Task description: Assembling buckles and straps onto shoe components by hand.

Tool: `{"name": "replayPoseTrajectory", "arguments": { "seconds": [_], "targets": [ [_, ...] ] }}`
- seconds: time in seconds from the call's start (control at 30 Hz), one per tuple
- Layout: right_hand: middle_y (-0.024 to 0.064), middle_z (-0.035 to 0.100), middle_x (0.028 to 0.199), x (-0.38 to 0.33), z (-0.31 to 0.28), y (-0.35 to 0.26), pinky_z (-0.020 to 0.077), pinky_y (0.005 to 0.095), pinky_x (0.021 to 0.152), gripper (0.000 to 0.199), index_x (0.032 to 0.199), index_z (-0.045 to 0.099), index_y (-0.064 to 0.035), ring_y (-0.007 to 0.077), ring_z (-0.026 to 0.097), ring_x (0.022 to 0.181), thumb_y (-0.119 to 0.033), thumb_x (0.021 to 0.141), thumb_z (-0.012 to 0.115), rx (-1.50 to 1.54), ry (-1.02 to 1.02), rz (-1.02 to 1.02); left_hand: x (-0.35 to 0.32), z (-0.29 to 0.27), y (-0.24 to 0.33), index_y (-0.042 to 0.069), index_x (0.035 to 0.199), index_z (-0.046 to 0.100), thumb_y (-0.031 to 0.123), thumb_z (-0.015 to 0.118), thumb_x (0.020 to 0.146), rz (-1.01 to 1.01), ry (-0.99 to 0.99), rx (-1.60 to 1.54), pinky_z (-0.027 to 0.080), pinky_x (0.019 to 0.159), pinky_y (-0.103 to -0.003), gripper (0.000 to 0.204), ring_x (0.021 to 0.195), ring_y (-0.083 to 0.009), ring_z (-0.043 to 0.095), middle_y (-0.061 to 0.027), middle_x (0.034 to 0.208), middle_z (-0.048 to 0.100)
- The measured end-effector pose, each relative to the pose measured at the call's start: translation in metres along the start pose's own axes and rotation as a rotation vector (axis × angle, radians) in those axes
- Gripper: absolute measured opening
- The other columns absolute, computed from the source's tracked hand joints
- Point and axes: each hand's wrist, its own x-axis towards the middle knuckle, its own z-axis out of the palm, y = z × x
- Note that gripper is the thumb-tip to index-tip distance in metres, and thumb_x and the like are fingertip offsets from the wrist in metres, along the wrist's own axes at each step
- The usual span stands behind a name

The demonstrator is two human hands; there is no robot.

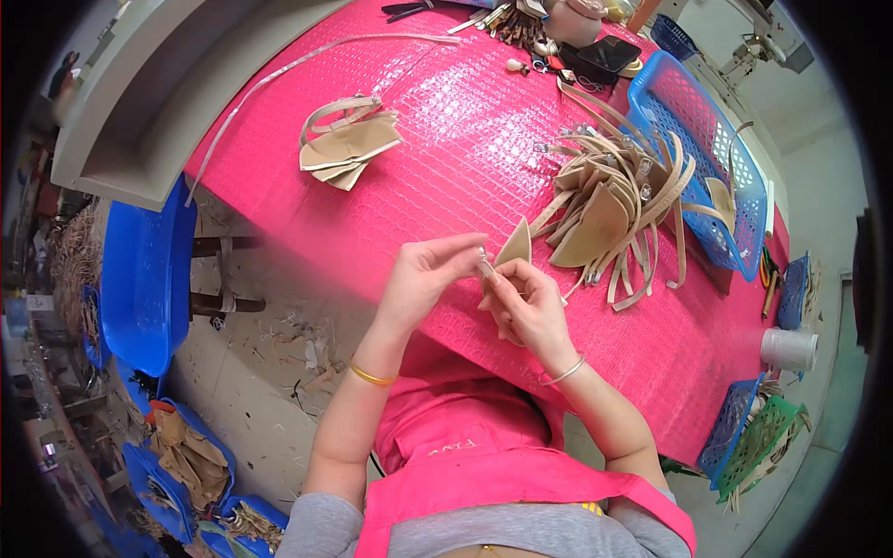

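Observation:
Over the near edge of the pink-covered table, both hands meet at one beige piece. My left hand (pixel 416 284) is closed in a pinch at a small shiny part (pixel 482 256), which looks like a buckle on a strap end. My right hand (pixel 532 307) grips the beige sandal-upper-like piece (pixel 515 244), whose curved panel sticks up behind the fingers. The fingers hide the rest of it. To the right lies a heap of similar beige pieces (pixel 595 219) with thin straps and small buckles. A smaller stack of beige pieces (pixel 349 147) sits farther off to the left.
A blue plastic basket (pixel 642 93) stands behind the heap, with a strapped piece hanging over it. A long pale strip (pixel 279 74) runs along the table's left side. Blue tubs (pixel 139 298) are at left; green and blue baskets (pixel 758 446) and a white roll (pixel 789 350) sit at right.

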Motion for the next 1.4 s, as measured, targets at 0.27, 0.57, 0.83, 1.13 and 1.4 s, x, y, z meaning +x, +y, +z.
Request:
{"name": "replayPoseTrajectory", "arguments": {
  "seconds": [0.27,0.57,0.83,1.13,1.4],
  "targets": [
    [0.0046,0.057,0.066,-0.006,0.005,-0.008,0.0358,0.018,0.038,0.017,0.087,0.052,-0.0012,0.0059,0.046,0.043,-0.018,0.088,0.049,0.114,-0.003,-0.031,-0.002,-0.004,-0.002,-0.006,0.1,0.058,0.005,0.057,0.08,-0.075,-0.042,-0.169,0.05,0.076,-0.028,0.023,0.083,-0.0176,0.061,-0.0133,0.09,0.062],
    [0.0037,0.057,0.067,-0.009,0.01,-0.005,0.0378,0.0174,0.041,0.016,0.092,0.052,-0.001,0.0055,0.049,0.049,-0.016,0.088,0.048,0.144,0.021,-0.095,-0.008,0.006,0.002,-0.004,0.098,0.059,0.002,0.061,0.076,-0.051,-0.025,-0.098,0.049,0.074,-0.025,0.023,0.082,-0.0159,0.061,-0.0121,0.089,0.063],
    [0.0073,0.058,0.073,-0.016,0.005,0.008,0.0443,0.0212,0.055,0.02,0.097,0.052,0.0017,0.0108,0.056,0.059,-0.015,0.09,0.044,0.127,-0.093,-0.11,-0.004,0.004,0.009,-0.002,0.097,0.06,-0.002,0.062,0.073,0.034,0.085,-0.082,0.046,0.074,-0.024,0.024,0.079,-0.0121,0.059,-0.0091,0.088,0.063],
    [0.0068,0.057,0.077,-0.015,0.008,-0.003,0.0442,0.0247,0.062,0.019,0.097,0.052,0.0022,0.0129,0.056,0.071,-0.014,0.089,0.045,0.128,-0.087,-0.134,-0.038,0.016,0.014,-0.003,0.092,0.061,0.01,0.054,0.084,-0.128,0.077,0.488,0.045,0.056,-0.021,0.017,0.065,-0.0089,0.056,-0.0059,0.075,0.062],
    [0.0106,0.053,0.069,-0.036,-0.014,-0.039,0.0409,0.0285,0.05,0.03,0.105,0.052,-0.0013,0.013,0.054,0.059,-0.003,0.076,0.059,-0.56,0.175,-0.441,-0.024,0.033,-0.01,-0.005,0.088,0.061,0.009,0.054,0.084,-0.113,-0.004,-0.069,0.045,0.055,-0.021,0.016,0.056,-0.0077,0.052,-0.0063,0.07,0.061]
  ]
}}
